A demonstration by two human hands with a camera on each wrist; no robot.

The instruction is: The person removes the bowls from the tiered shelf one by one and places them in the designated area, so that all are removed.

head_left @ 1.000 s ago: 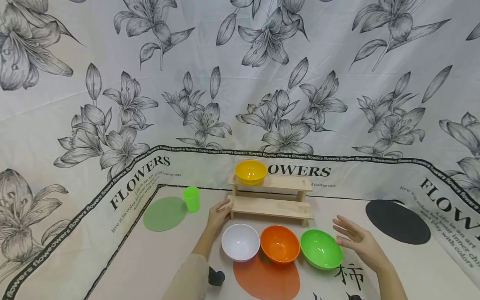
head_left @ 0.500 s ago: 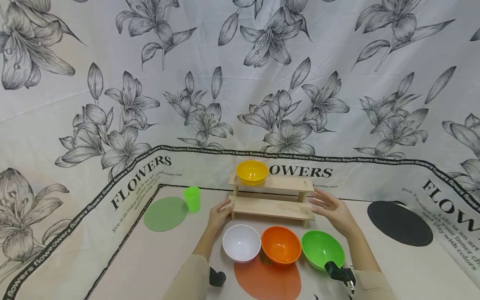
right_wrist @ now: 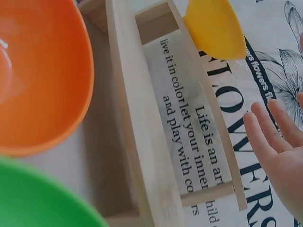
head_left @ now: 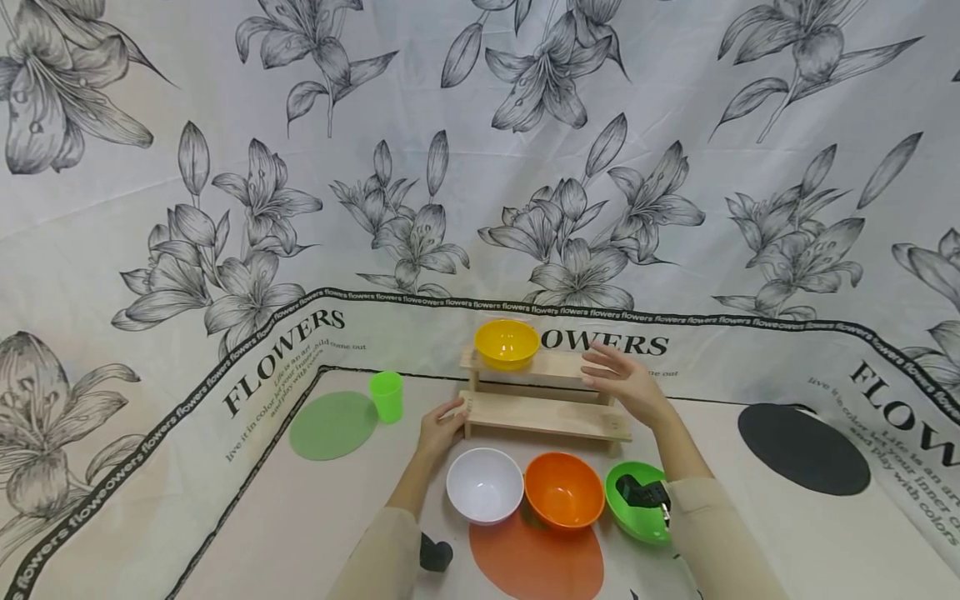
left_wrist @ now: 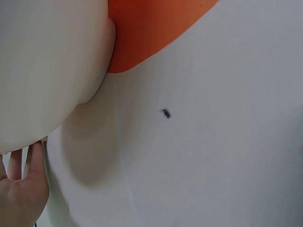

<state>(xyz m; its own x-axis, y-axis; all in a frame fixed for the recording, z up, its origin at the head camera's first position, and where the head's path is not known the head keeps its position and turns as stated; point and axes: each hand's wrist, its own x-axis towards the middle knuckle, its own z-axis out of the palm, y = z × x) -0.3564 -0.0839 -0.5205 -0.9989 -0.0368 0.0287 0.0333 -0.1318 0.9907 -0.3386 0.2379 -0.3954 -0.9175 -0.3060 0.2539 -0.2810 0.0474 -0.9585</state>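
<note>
A two-step wooden shelf stands at the back of the table. On its upper step sits a yellow bowl. My left hand touches the left end of the lower step; in the left wrist view its fingers reach up with their tips hidden behind the white bowl. Raised over the right part of the upper step, my right hand has extended, spread fingers and holds nothing. An orange bowl and a green bowl stand in front of the shelf, the green one partly covered by the right wrist's camera.
At the left are a green cup and a flat green disc. A flat black disc lies at the right. An orange disc shows in front of the bowls. Flower-printed cloth hangs behind.
My right hand has moved from beside the green bowl, up and leftward, to above the shelf's upper step. My left hand stays at the shelf's left end.
</note>
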